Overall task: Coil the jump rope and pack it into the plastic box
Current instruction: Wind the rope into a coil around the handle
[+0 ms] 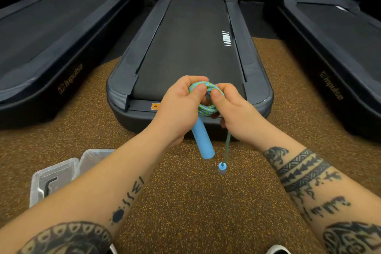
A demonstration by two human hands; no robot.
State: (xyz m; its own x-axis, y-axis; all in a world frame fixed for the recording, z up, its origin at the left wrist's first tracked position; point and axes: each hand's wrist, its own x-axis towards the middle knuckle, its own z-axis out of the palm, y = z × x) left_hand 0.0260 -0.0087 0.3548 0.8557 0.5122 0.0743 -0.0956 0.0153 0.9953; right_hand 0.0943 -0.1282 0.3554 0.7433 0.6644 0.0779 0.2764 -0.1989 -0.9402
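While both hands are up over the floor, here's what I read off the head view:

plastic box: clear plastic box (54, 173) sits on the floor at lower left, lid (97, 158) hinged open toward the right; my left forearm crosses in front of its near corner.
box contents: I see one dark bent piece (50, 185), looks like a hex key, lying inside; rest of the interior is hidden or too glary to tell.
jump rope: blue-green braided jump rope (206, 97) is wound into a small tight coil, held in the air between both hands, well apart from the box.
left hand: left hand (181, 107) clenched on the coil's left side, thumb pressed on top of the loops.
right hand: right hand (235, 113) pinching the coil's right side, thumb on the loops, fingers curled under.
handles: one blue handle (203, 140) hangs tilted down below the left hand; second handle (222, 166) dangles end-on from a short free run of rope under the right hand.
edges: rounded rear end of the middle treadmill (189, 51) lies just beyond my hands; two more treadmills flank it left and right.
open room: speckled brown floor (185, 202) between my forearms is open, with narrow strips running between the treadmills.
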